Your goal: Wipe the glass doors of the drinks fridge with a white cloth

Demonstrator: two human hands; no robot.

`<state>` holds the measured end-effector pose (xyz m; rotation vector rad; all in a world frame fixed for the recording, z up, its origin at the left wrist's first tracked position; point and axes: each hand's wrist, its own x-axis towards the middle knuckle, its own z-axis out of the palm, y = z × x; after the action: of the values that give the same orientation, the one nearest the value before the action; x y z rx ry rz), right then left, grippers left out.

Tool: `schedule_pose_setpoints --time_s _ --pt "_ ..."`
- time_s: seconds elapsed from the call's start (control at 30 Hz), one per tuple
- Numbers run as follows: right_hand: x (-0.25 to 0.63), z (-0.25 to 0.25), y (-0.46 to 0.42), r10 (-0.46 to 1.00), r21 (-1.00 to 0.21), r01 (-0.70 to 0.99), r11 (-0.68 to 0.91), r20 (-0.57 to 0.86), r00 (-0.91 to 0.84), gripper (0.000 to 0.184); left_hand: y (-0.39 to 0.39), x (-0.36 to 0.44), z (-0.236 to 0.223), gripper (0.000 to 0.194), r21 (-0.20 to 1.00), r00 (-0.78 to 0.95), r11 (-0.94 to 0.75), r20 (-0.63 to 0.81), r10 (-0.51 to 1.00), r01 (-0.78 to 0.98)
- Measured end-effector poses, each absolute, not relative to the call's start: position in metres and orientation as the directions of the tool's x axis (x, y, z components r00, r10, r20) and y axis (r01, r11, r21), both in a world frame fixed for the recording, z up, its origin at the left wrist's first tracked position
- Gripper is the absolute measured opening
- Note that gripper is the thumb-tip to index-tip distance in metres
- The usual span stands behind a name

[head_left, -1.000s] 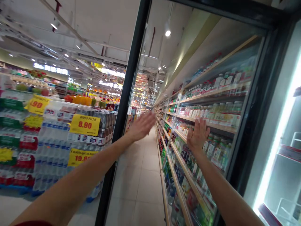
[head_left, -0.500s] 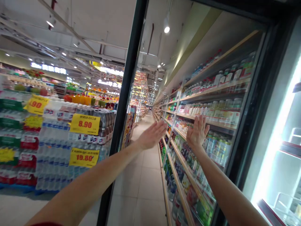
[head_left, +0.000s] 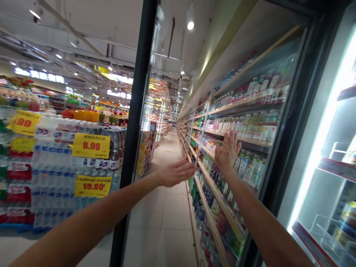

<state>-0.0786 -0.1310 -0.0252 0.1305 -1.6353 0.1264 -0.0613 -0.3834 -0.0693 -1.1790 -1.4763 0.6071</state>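
Left hand (head_left: 176, 173) flat, fingers pressed together and pointing right, nothing held. Right hand (head_left: 228, 152) raised, fingers upright and a little spread, nothing held. Touching glass or not: cannot tell. Glass door (head_left: 208, 116) directly ahead of both hands, standing open beside lit cabinet (head_left: 299, 163) at far right. In the way: black frame (head_left: 139, 89) slanting down the view, left forearm (head_left: 122, 202) across it. At left, stacked bottle packs (head_left: 52, 181) with yellow price signs (head_left: 91, 145), 8.90 and 19.80 among them. In the pane, long drink shelves (head_left: 244, 102) beside aisle floor (head_left: 164, 237).

Pane clear, smooth. Shelves edged in pale wood tone, straight parallel bands. Packs glossy, in tight rows. Floor of large pale tiles, thin joints. Inside cabinet: white light strip (head_left: 317, 155), round gold-coloured cans (head_left: 346, 222), partly cut off.
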Motion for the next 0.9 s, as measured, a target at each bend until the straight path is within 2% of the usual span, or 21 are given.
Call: schedule_pose_setpoints --time_s 0.07,0.13,0.17,0.2,0.27,0.3,0.33,0.37,0.43,0.47,0.5,0.57,0.63,0.7,0.77,0.83,0.9 --pt "-0.08 -0.026 -0.13 -0.008 -0.001 -0.173 0.985 0.999 -0.051 0.057 -0.384 -0.061 -0.059 0.042 -0.726 0.03 0.615 0.654 0.756 0.308" --pt "-0.08 -0.026 -0.129 -0.011 0.004 -0.182 0.983 0.999 -0.039 0.058 -0.381 -0.061 -0.052 0.042 -0.598 0.011 0.754 0.785 0.619 0.272" --pt "-0.08 -0.026 -0.129 -0.013 0.006 -0.184 0.983 0.999 -0.037 0.058 -0.378 -0.06 -0.052 0.041 -0.612 0.024 0.742 0.776 0.63 0.273" --pt "-0.08 -0.025 -0.129 -0.014 0.008 -0.184 0.983 0.999 -0.035 0.058 -0.375 -0.06 -0.054 0.041 -0.682 0.05 0.673 0.712 0.701 0.285" --pt "-0.079 -0.025 -0.13 -0.019 0.012 -0.182 0.983 0.999 -0.036 0.058 -0.37 -0.06 -0.059 0.041 -0.832 0.103 0.462 0.511 0.853 0.306" --pt "-0.079 -0.026 -0.131 -0.018 0.011 -0.182 0.983 0.999 -0.039 0.058 -0.368 -0.061 -0.058 0.042 -0.864 0.112 0.397 0.448 0.887 0.311" --pt "-0.079 -0.026 -0.132 -0.015 0.007 -0.18 0.984 0.999 -0.043 0.057 -0.368 -0.062 -0.054 0.043 -0.862 0.102 0.401 0.45 0.887 0.31" --pt "-0.079 -0.026 -0.131 -0.012 0.004 -0.177 0.984 0.999 -0.048 0.057 -0.368 -0.064 -0.048 0.044 -0.826 0.08 0.476 0.519 0.851 0.304" --pt "-0.079 -0.026 -0.127 -0.02 0.009 -0.162 0.987 0.998 -0.066 0.058 -0.369 -0.066 -0.034 0.046 -0.662 0.028 0.698 0.731 0.682 0.275" --pt "-0.079 -0.025 -0.122 -0.041 0.028 -0.152 0.988 0.996 -0.081 0.058 -0.368 -0.067 -0.031 0.047 -0.593 0.015 0.76 0.791 0.612 0.266" --pt "-0.078 -0.025 -0.116 -0.08 0.065 -0.144 0.987 0.992 -0.099 0.058 -0.366 -0.067 -0.031 0.048 -0.577 0.012 0.771 0.803 0.596 0.271" --pt "-0.077 -0.023 -0.1 -0.201 0.183 -0.135 0.974 0.97 -0.133 0.056 -0.358 -0.065 -0.044 0.047 -0.702 0.034 0.636 0.679 0.733 0.32" --pt "-0.077 -0.022 -0.083 -0.322 0.303 -0.136 0.943 0.936 -0.146 0.054 -0.348 -0.064 -0.06 0.045 -0.843 0.092 0.395 0.455 0.885 0.365" --pt "-0.077 -0.022 -0.073 -0.371 0.354 -0.132 0.926 0.918 -0.137 0.053 -0.34 -0.064 -0.065 0.044 -0.87 0.117 0.328 0.393 0.912 0.367" --pt "-0.078 -0.026 -0.071 -0.309 0.296 -0.118 0.948 0.945 -0.109 0.053 -0.333 -0.065 -0.057 0.044 -0.805 0.091 0.479 0.538 0.838 0.35" --pt "-0.079 -0.031 -0.073 -0.181 0.174 -0.104 0.979 0.981 -0.07 0.054 -0.325 -0.066 -0.048 0.045 -0.675 0.055 0.661 0.712 0.7 0.329" --pt "-0.08 -0.035 -0.077 -0.072 0.067 -0.102 0.993 0.996 -0.043 0.055 -0.314 -0.066 -0.05 0.046 -0.622 0.03 0.713 0.76 0.649 0.323"
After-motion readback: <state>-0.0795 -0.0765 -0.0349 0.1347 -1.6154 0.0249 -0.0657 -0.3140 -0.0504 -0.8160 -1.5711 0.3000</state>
